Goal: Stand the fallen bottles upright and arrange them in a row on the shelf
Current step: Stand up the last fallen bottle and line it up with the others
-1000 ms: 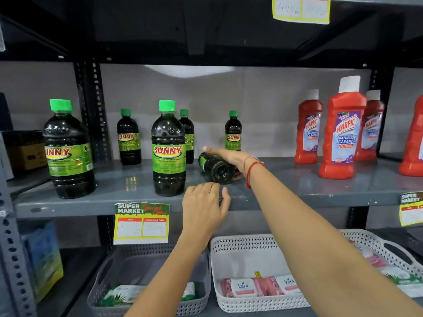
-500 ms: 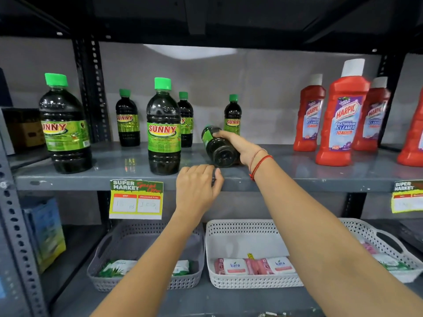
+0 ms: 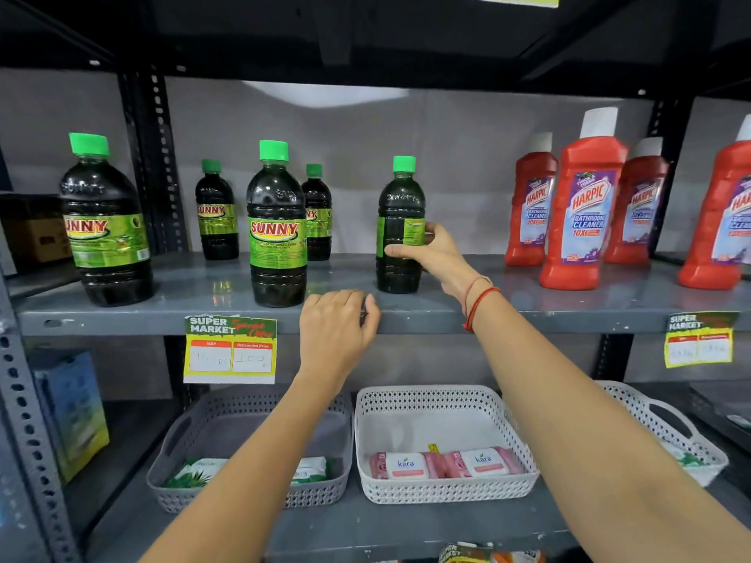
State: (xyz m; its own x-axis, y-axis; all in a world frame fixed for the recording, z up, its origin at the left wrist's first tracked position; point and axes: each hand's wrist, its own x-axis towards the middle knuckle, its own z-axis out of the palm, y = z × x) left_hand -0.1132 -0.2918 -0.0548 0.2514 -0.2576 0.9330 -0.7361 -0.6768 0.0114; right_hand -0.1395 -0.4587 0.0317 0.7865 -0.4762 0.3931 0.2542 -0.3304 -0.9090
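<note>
- The right hand (image 3: 437,253) is clamped around the label of a dark green-capped bottle (image 3: 400,225), which stands upright on the grey shelf (image 3: 508,314), just right of centre.
- The left hand (image 3: 335,333) rests on the shelf's front edge, fingers curled over it, holding no bottle.
- Four more green-capped bottles stand upright to the left: a big one (image 3: 106,221), a middle one (image 3: 277,225) and two small ones behind.
- Red cleaner bottles (image 3: 583,205) stand to the right.

The bottles (image 3: 278,225) are dark with green caps and green labels; the cleaner bottles (image 3: 585,205) are red with white caps.
</note>
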